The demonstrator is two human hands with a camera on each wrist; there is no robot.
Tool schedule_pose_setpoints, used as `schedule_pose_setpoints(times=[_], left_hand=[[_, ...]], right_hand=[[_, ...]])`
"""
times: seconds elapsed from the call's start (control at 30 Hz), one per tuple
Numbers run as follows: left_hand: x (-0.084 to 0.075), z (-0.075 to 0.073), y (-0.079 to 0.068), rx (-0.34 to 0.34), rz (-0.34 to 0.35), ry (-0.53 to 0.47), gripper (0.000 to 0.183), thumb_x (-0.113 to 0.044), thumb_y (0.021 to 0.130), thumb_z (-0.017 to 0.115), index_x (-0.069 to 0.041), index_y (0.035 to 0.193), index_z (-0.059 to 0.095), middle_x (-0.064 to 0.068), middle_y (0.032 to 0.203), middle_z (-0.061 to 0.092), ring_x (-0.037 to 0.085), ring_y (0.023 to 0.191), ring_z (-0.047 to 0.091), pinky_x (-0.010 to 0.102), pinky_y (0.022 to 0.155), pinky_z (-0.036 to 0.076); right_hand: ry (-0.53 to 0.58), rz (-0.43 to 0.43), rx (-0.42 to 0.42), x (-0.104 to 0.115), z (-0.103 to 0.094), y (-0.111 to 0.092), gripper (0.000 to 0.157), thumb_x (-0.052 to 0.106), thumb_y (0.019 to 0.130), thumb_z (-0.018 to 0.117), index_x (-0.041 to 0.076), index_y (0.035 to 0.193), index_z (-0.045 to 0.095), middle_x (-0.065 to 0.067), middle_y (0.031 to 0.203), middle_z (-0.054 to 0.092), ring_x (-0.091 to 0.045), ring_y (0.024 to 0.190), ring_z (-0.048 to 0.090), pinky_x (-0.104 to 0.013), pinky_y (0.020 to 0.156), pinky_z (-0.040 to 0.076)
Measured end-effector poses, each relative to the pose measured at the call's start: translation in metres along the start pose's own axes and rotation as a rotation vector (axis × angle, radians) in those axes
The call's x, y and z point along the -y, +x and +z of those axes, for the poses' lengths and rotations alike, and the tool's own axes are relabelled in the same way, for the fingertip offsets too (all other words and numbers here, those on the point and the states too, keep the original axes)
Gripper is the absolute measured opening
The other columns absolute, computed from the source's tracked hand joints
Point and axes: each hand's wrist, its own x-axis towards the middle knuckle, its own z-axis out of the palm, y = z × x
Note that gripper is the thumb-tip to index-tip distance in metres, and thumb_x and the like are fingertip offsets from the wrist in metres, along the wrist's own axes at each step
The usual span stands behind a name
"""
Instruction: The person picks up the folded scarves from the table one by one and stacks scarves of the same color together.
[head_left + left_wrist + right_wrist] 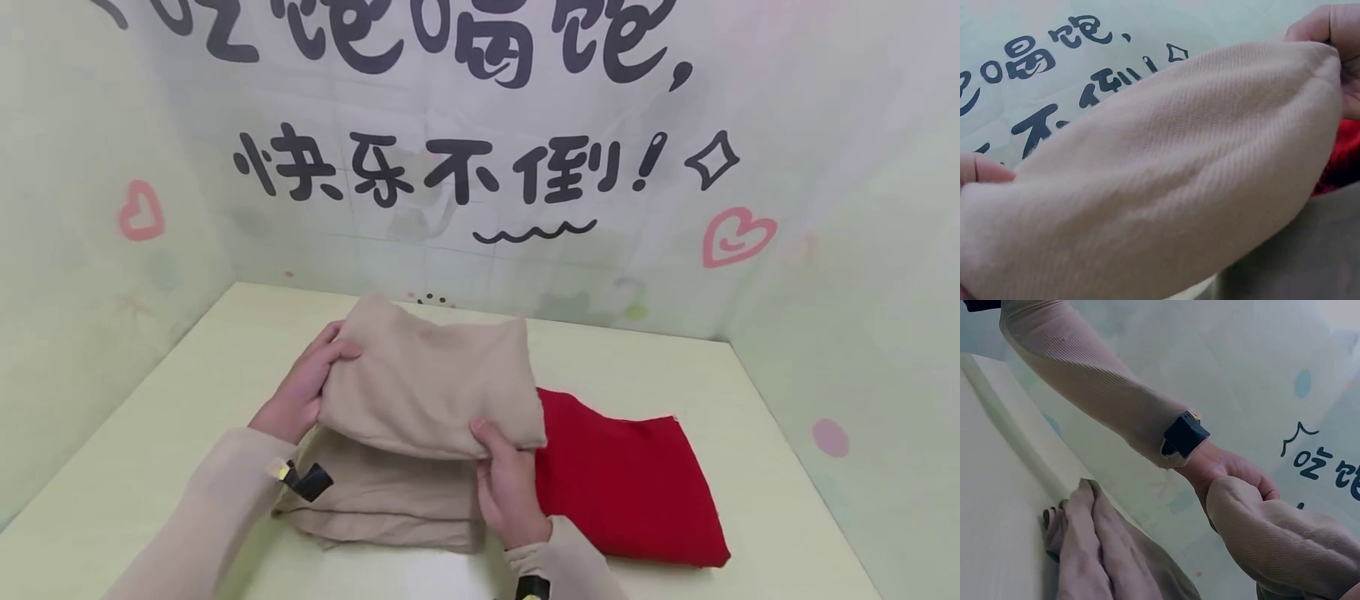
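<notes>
A folded beige knit cloth [438, 379] is held up between both hands. My left hand [307, 383] grips its left side, thumb on the front face. The right hand [510, 487] pinches the lower right corner, thumb on top and fingers beneath. Below the raised cloth lies a folded taupe cloth [390, 500] in layers on the table, its back part hidden. Just right of the right hand, a folded red cloth [630, 483] lies flat. In the left wrist view the raised cloth [1166, 169] sags a little between the hands.
The pale table [225, 358] meets a back wall [420, 225] printed with large dark lettering and hearts. Side walls [847, 275] close in the table at left and right. Each wrist carries a small black camera [309, 482].
</notes>
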Motion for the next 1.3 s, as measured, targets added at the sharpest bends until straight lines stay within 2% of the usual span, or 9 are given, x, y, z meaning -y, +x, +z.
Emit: schedule_pose_setpoints(times=[0.33,0.5,0.63,0.73,0.83,0.97,1.1,1.2,1.3], left_hand=[[0.036,-0.025,-0.021,0.035,-0.091,-0.034,0.029,-0.006,0.092,0.047,-0.029,0.109,0.052,-0.010,0.104,0.054,0.006,0.092,0.056,0.025,0.079,0.047],[0.051,-0.036,-0.031,-0.013,-0.180,0.082,0.029,-0.013,0.093,0.052,-0.021,0.120,0.047,-0.009,0.105,0.055,0.005,0.093,0.058,0.027,0.081,0.050],[0.060,-0.042,-0.035,-0.057,-0.220,0.206,0.052,-0.019,0.094,0.054,-0.003,0.137,0.031,-0.003,0.105,0.057,0.006,0.090,0.061,0.028,0.078,0.052],[0.066,-0.043,-0.036,-0.079,-0.242,0.279,0.063,-0.022,0.094,0.056,0.004,0.141,0.023,0.000,0.102,0.059,0.007,0.086,0.061,0.027,0.075,0.053],[0.069,-0.046,-0.038,-0.101,-0.257,0.317,0.063,-0.024,0.094,0.057,0.005,0.140,0.024,0.000,0.098,0.060,0.007,0.083,0.061,0.027,0.073,0.052],[0.068,-0.051,-0.040,-0.127,-0.241,0.352,0.059,-0.026,0.094,0.057,0.004,0.135,0.028,-0.003,0.093,0.062,0.006,0.080,0.062,0.027,0.072,0.052],[0.064,-0.052,-0.044,-0.137,-0.196,0.412,0.053,-0.024,0.095,0.055,0.005,0.132,0.031,-0.006,0.086,0.064,0.007,0.077,0.061,0.027,0.070,0.052],[0.058,-0.051,-0.049,-0.148,-0.162,0.477,0.048,-0.018,0.095,0.053,0.007,0.131,0.032,-0.005,0.084,0.064,0.007,0.074,0.060,0.027,0.067,0.054],[0.050,-0.050,-0.055,-0.173,-0.137,0.566,0.044,-0.014,0.095,0.050,0.008,0.130,0.034,0.003,0.091,0.062,0.009,0.073,0.060,0.027,0.066,0.055]], right_hand=[[-0.038,0.062,-0.016,-0.027,-0.014,-0.023,0.056,-0.004,0.084,0.061,0.010,0.131,0.035,0.000,0.121,0.053,-0.014,0.110,0.054,-0.030,0.095,0.046],[-0.094,0.161,0.010,-0.037,-0.033,-0.032,0.057,0.001,0.087,0.061,0.009,0.135,0.032,-0.004,0.119,0.054,-0.017,0.108,0.059,-0.042,0.094,0.048],[-0.118,0.239,0.071,-0.041,-0.049,-0.038,0.057,0.006,0.089,0.061,0.009,0.137,0.030,-0.008,0.121,0.054,-0.021,0.111,0.059,-0.050,0.096,0.046],[-0.131,0.282,0.098,-0.039,-0.062,-0.041,0.059,0.011,0.091,0.061,0.006,0.140,0.028,-0.008,0.120,0.057,-0.022,0.113,0.059,-0.048,0.097,0.046],[-0.160,0.314,0.103,-0.033,-0.073,-0.043,0.065,0.016,0.093,0.060,0.002,0.144,0.022,-0.007,0.118,0.059,-0.020,0.112,0.059,-0.045,0.095,0.048],[-0.215,0.351,0.118,-0.024,-0.084,-0.043,0.072,0.016,0.093,0.058,-0.005,0.145,0.013,-0.012,0.125,0.054,-0.021,0.116,0.056,-0.045,0.093,0.050],[-0.296,0.438,0.136,-0.009,-0.093,-0.046,0.074,0.015,0.094,0.056,-0.012,0.142,0.008,-0.023,0.136,0.043,-0.026,0.120,0.053,-0.045,0.094,0.049],[-0.374,0.525,0.159,0.003,-0.100,-0.052,0.072,0.016,0.093,0.056,-0.015,0.141,0.013,-0.023,0.135,0.048,-0.027,0.117,0.057,-0.046,0.093,0.050],[-0.445,0.601,0.212,0.015,-0.106,-0.061,0.065,0.023,0.092,0.058,-0.011,0.137,0.027,-0.016,0.126,0.060,-0.025,0.109,0.063,-0.043,0.091,0.052]])
